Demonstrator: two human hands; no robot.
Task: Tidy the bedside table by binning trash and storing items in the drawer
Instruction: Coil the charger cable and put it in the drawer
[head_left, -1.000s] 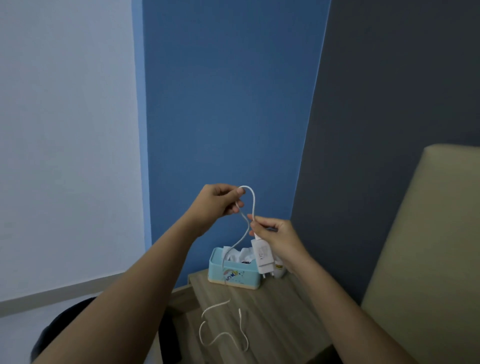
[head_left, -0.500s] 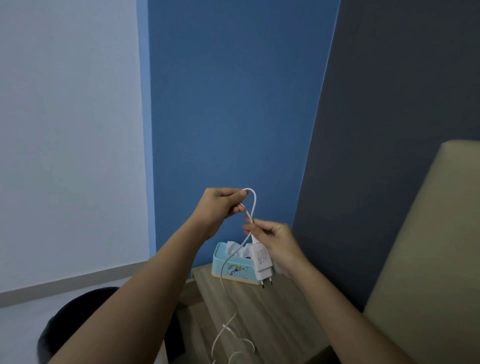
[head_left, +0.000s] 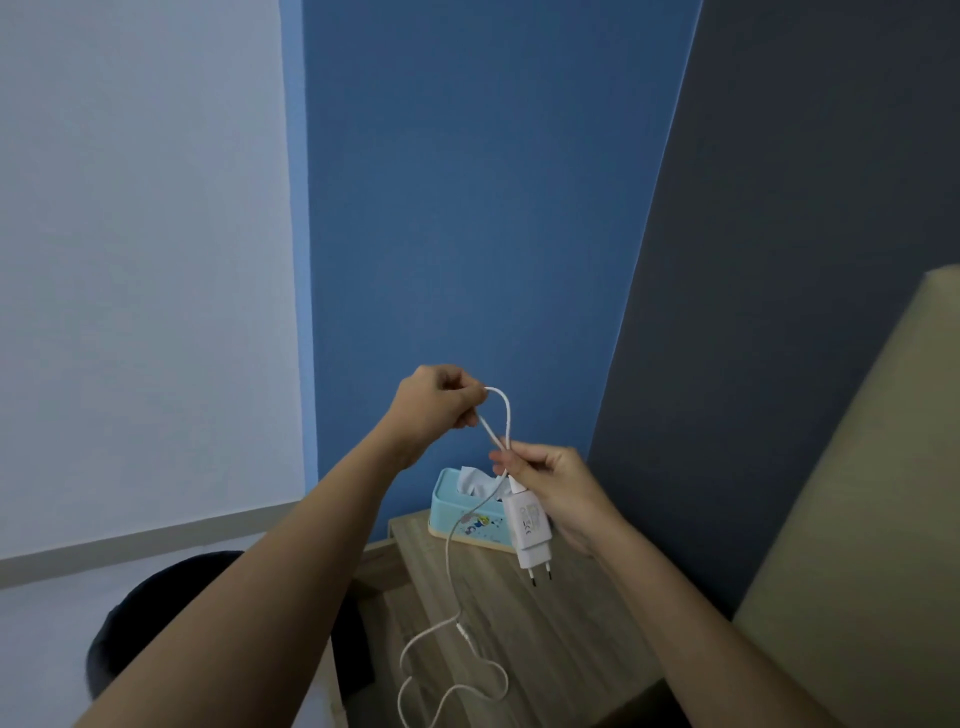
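— Right, where's the thin white charging cable (head_left: 506, 415) from where you sit?

— Up in the air above the light wood-grain desk (head_left: 561, 623). I have my left hand (head_left: 439, 400) pinched shut on the top of a loop, and my right hand (head_left: 556, 483) closed on the same cable just above the white two-pin plug adapter (head_left: 529, 530), which hangs prongs-down below my fingers.

— And how do the two hands sit against each other?

— The left is at about ten o'clock from the right, near but not touching. The loop between them runs roughly twelve to six. The loose tail drops from the right hand toward seven o'clock and curls onto the desk at the near edge.

— So which hand takes the slack?

— The right is nearer the tail, I'd judge, but it is busy with the adapter; the left would have to reach down past it toward six o'clock to gather the next turn.

— Anything in the way?

— The pale blue tissue box with cartoon print (head_left: 467, 514) stands behind the adapter, against the wall. The drawer I can't see.
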